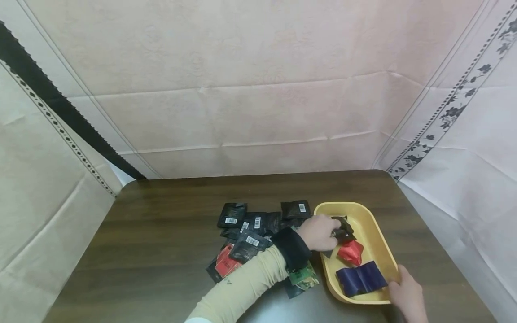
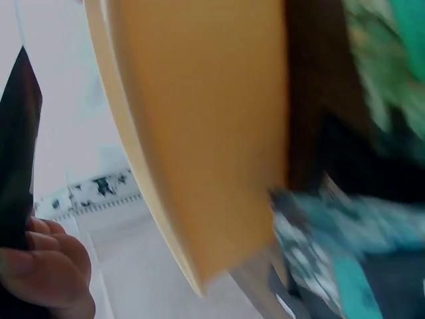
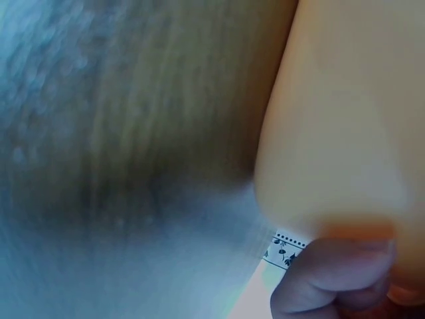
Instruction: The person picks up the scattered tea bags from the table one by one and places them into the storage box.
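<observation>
My left hand point(image 1: 319, 232), in a black cuff, reaches over the left rim of a yellow tray point(image 1: 377, 233). Its thumb and fingers pinch a black sachet point(image 1: 343, 231); in the left wrist view that dark sachet point(image 2: 16, 139) stands on edge in the fingers point(image 2: 60, 266). Just below it inside the tray lie a shiny red packet point(image 1: 351, 252) and a dark blue packet point(image 1: 361, 279). At the tray's near right corner, my right hand point(image 1: 405, 294) grips the rim. The right wrist view shows those fingers point(image 3: 332, 272) curled against the tray wall point(image 3: 332, 133).
Left of the tray, a loose pile of black sachets point(image 1: 250, 244) with white labels spreads over the brown wooden table point(image 1: 161, 251). A red-fronted sachet point(image 1: 227, 261) and a green one point(image 1: 304, 277) lie among them. Pale patterned cloth point(image 1: 242, 112) hangs around the table.
</observation>
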